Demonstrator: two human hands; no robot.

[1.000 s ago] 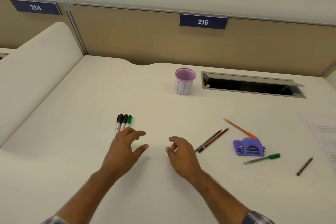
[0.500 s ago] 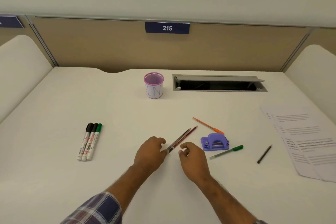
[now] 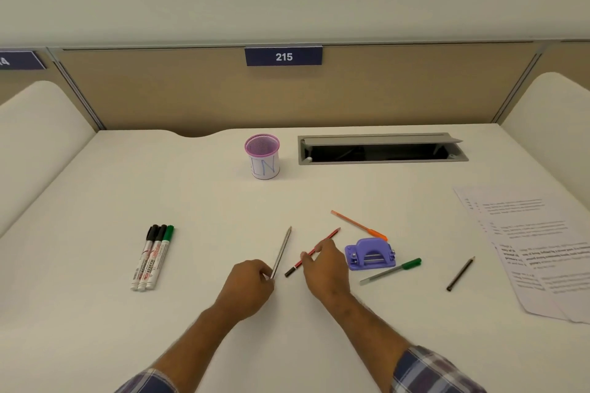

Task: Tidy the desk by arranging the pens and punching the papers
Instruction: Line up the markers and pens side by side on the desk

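Observation:
My left hand (image 3: 247,285) pinches the near end of a grey pencil (image 3: 282,250) that points away from me. My right hand (image 3: 325,268) grips a red pencil (image 3: 330,234) near its middle; its dark end lies toward me. Three markers (image 3: 153,257), two black-capped and one green-capped, lie side by side at the left. A purple hole punch (image 3: 370,254) sits right of my right hand, with an orange pen (image 3: 357,224) behind it and a green-capped pen (image 3: 391,270) in front. A dark pencil (image 3: 460,273) lies further right. Printed papers (image 3: 536,246) lie at the right edge.
A pink mesh pen cup (image 3: 262,156) stands at the back centre of the white desk (image 3: 207,201). An open grey cable hatch (image 3: 380,150) is beside it on the right. A beige partition with a "215" label (image 3: 283,56) closes the back.
Both hands left the markers and went right to the two pencils lying together. They now hold one each, and the grey pencil has swung apart from the red one.

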